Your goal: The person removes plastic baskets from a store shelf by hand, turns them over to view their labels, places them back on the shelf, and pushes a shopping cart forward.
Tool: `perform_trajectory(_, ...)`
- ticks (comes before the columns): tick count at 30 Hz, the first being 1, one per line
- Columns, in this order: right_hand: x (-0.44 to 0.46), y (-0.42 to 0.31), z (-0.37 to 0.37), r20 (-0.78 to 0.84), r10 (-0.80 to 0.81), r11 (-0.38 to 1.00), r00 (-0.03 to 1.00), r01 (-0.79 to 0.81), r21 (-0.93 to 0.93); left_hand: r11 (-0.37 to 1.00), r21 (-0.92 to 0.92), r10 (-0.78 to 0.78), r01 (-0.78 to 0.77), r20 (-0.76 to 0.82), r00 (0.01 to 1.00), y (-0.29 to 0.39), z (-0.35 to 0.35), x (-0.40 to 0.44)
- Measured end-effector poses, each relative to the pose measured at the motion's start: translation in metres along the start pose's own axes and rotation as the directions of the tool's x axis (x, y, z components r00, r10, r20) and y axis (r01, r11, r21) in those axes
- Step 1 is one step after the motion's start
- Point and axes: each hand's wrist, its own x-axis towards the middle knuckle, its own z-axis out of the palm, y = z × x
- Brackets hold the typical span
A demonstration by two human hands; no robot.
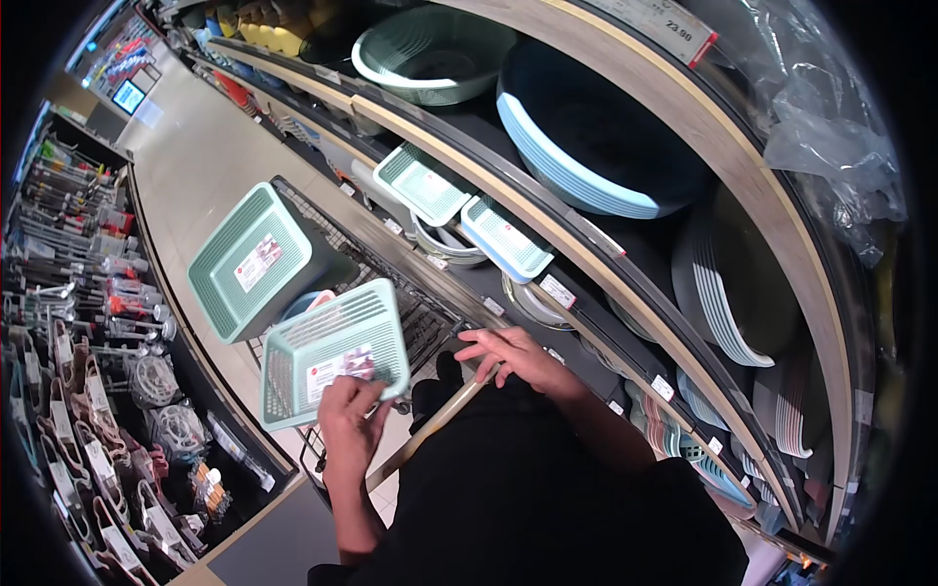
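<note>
My left hand (350,422) grips the near rim of a light green plastic basket (288,391) with slotted sides and a white-and-red label. The basket is tilted toward me above a wire shopping cart (420,327). My right hand (520,357) hovers by the upper end of a beige bar (430,430) that crosses in front of my body. Its fingers are spread and hold nothing; whether they touch the bar I cannot tell. Beyond the held basket, a larger green basket (220,278) with a label leans in the cart. Part of a bluish, pink-edged item (311,305) shows between the two baskets.
Shelves on the right hold stacked basins, including a blue basin (586,181) and a green basin (435,59). Small green trays (425,181) lie on a lower shelf. On the left, a rack of packaged hanging goods (88,254) borders the aisle floor (195,117).
</note>
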Motion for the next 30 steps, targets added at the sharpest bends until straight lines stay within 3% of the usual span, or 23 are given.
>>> perform_trajectory(2, -0.001, -0.007, 0.004, 0.014, 0.062, 0.998, 0.998, -0.062, -0.008, 0.982, -0.059, 0.186, -0.181, 0.110, 0.976, 0.018, 0.003, 0.007)
perform_trajectory(5, -0.008, -0.017, 0.003, 0.015, 0.025, 1.000, 1.000, -0.024, -0.018, 0.929, -0.140, 0.369, -0.343, 0.257, 0.893, 0.044, 0.014, 0.020)
perform_trajectory(7, -0.015, -0.019, -0.004, 0.004, -0.009, 0.999, 1.000, 0.009, -0.036, 0.897, -0.185, 0.440, -0.402, 0.273, 0.856, 0.050, 0.018, 0.023)
perform_trajectory(11, -0.022, -0.009, -0.017, -0.032, 0.079, 0.995, 0.996, -0.077, 0.062, 0.865, -0.256, 0.496, -0.432, 0.304, 0.814, 0.050, 0.017, 0.027)
perform_trajectory(13, -0.022, -0.004, -0.021, -0.036, 0.122, 0.976, 0.992, -0.113, 0.188, 0.849, -0.313, 0.517, -0.425, 0.329, 0.790, 0.051, 0.016, 0.026)
perform_trajectory(17, -0.014, 0.018, -0.030, -0.040, 0.123, 0.969, 0.992, -0.112, 0.219, 0.840, -0.339, 0.532, -0.425, 0.355, 0.769, 0.056, 0.016, 0.027)
perform_trajectory(20, -0.007, 0.038, -0.046, -0.050, 0.027, 0.919, 0.998, -0.005, 0.394, 0.847, -0.278, 0.524, -0.453, 0.299, 0.797, 0.058, 0.018, 0.033)
perform_trajectory(21, -0.008, 0.038, -0.051, -0.051, 0.025, 0.919, 0.998, -0.003, 0.393, 0.877, -0.160, 0.479, -0.454, 0.206, 0.853, 0.061, 0.017, 0.037)
perform_trajectory(22, -0.010, 0.038, -0.055, -0.094, -0.006, 0.885, 0.996, 0.049, 0.463, 0.900, -0.040, 0.436, -0.435, 0.103, 0.894, 0.062, 0.016, 0.040)
perform_trajectory(25, -0.009, 0.039, -0.065, -0.201, -0.031, 0.822, 0.979, 0.139, 0.552, 0.968, -0.082, 0.237, -0.238, -0.021, 0.971, 0.046, 0.020, 0.040)
perform_trajectory(30, 0.000, 0.032, -0.068, -0.429, -0.040, 0.680, 0.903, 0.339, 0.650, 0.983, -0.081, 0.163, -0.163, -0.006, 0.987, 0.024, 0.023, 0.031)
